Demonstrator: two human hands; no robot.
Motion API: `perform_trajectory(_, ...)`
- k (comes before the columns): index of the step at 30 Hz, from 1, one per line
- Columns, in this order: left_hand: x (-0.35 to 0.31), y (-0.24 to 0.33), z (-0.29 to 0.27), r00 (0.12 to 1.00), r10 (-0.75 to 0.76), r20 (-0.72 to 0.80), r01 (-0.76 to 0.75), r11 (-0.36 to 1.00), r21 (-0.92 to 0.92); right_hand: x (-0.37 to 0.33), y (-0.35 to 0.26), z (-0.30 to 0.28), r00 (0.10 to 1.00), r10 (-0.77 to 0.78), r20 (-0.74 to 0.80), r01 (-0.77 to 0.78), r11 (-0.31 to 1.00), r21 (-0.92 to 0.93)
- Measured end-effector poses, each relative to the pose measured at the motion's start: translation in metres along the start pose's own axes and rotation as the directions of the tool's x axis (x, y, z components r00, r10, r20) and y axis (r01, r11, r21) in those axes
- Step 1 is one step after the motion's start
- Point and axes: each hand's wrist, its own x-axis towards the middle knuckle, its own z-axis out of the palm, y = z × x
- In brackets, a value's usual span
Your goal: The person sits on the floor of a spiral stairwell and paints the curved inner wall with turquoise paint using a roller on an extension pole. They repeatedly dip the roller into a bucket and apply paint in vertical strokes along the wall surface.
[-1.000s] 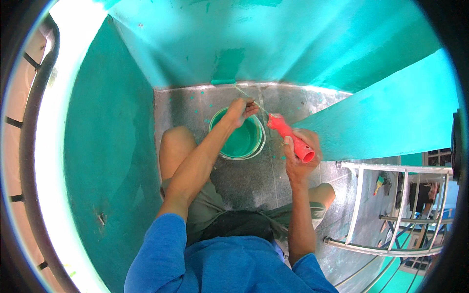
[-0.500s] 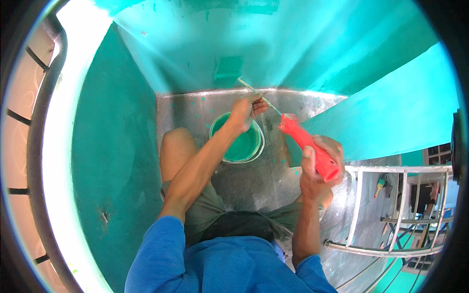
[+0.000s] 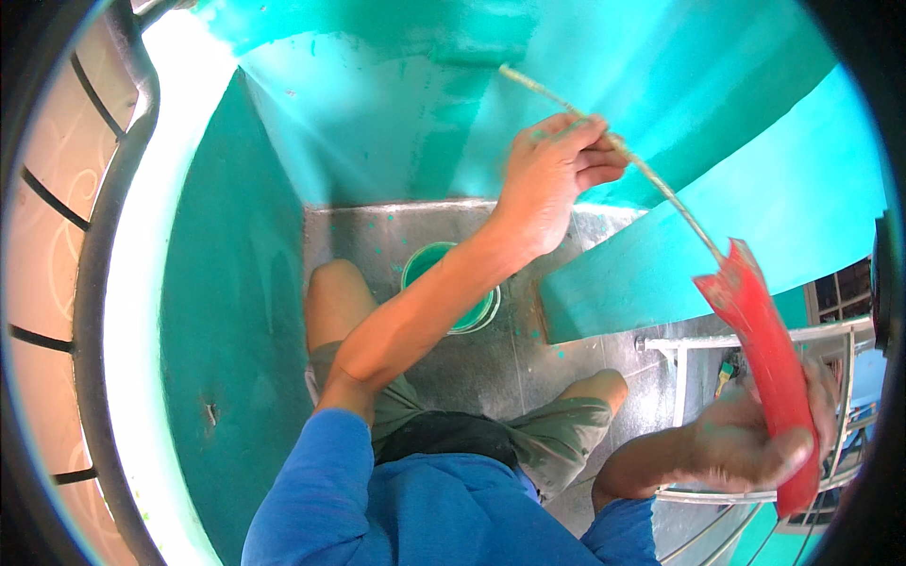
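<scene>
My left hand (image 3: 557, 174) is raised in front of the wall, its fingers pinched around the thin metal rod (image 3: 672, 196) of a paint roller frame. At the lower right, my right hand (image 3: 755, 443) is wrapped around its red plastic handle (image 3: 772, 344). The handle's upper end looks split or jagged where the rod enters it. The rod slants up to the left, its tip bare and stained. On the floor, partly hidden behind my left forearm, stands a bucket (image 3: 482, 321) holding green paint.
Turquoise walls (image 3: 377, 141) with darker wet-looking patches stand ahead and at the left. A low turquoise partition (image 3: 679, 255) crosses the right side. Metal railings are at the right (image 3: 681, 377) and far left (image 3: 92, 283). A paintbrush (image 3: 725, 375) lies beyond the right railing.
Both hands have moved up or outward to the right with the roller frame, away from the bucket. My right hand has swung farther right and down, my left hand up and right.
</scene>
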Motion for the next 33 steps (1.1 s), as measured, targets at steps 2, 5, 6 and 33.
perform_trajectory(2,-0.002,0.013,0.014,0.998,0.041,0.055,-0.041,0.999,0.005,0.004,0.001,-0.015,0.998,-0.050,-0.023,0.051,0.998,0.032)
perform_trajectory(5,-0.006,0.011,0.013,0.999,0.023,0.045,-0.023,1.000,0.004,-0.003,0.008,-0.037,0.998,-0.066,-0.026,0.069,0.984,0.161)
perform_trajectory(6,-0.009,0.009,0.010,0.999,0.003,0.034,-0.003,1.000,0.000,-0.016,0.010,-0.046,0.999,-0.031,-0.010,0.033,0.977,0.213)
perform_trajectory(33,-0.032,-0.125,-0.259,0.711,-0.355,-0.607,0.399,0.915,-0.067,-0.208,0.032,0.089,0.723,0.449,0.525,-0.580,0.808,0.107)
